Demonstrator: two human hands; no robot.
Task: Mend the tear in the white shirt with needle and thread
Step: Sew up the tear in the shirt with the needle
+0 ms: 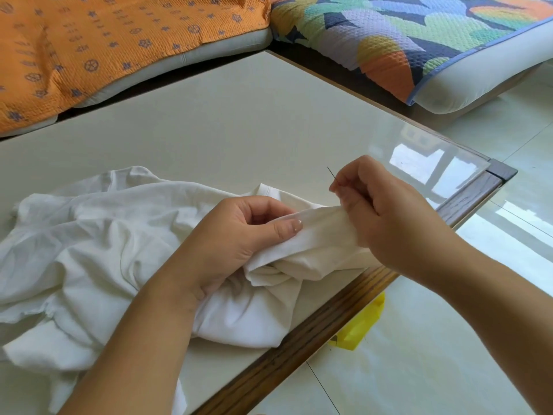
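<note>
White shirt [104, 250]: plain white, no print. Needle [331, 175]: thin, dark grey. Table top [224, 130]: plain pale cream-beige. Table edge [299, 348]: dark brown wood grain. Orange cushion cover [119, 40]: textured orange with scattered blue-grey wheel and flower motifs; the cushion [227, 44] under it is off-white. Multicolour cushion cover [404, 34]: overlapping leaf-like blocks of green, navy, lilac, light blue, orange and yellow, with blue piping; the pad [478, 76] under it is white. Floor tiles [419, 369]: glossy pale cream, thin dark grout lines. Plastic bag [359, 327] on the floor: bright yellow.
</note>
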